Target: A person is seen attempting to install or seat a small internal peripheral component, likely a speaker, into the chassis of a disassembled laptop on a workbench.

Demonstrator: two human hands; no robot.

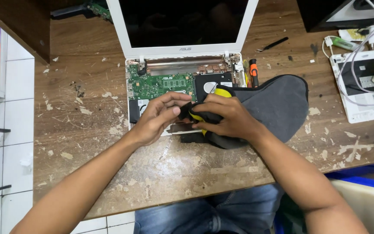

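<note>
Blue-jeaned knees (pixel 213 214) are seen at the near edge, under the tabletop (pixel 109 173). Left hand (pixel 156 119) and right hand (pixel 228 117) are held together, both clamped on a yellow-and-black object (pixel 198 116) wrapped in a grey cloth pouch (pixel 278 104); its kind cannot be told. It is held just above the near edge of an opened white laptop (pixel 182 52), whose base is uncovered: green circuit board (pixel 161 84) and a round-labelled drive (pixel 211 84) lie inside. An orange-handled screwdriver (pixel 253 71) rests beside the base. Tabletop is worn wood, scattered with chips. White tiles (pixel 5 143) are at left, a second white device (pixel 364 86) with cables at far right.
</note>
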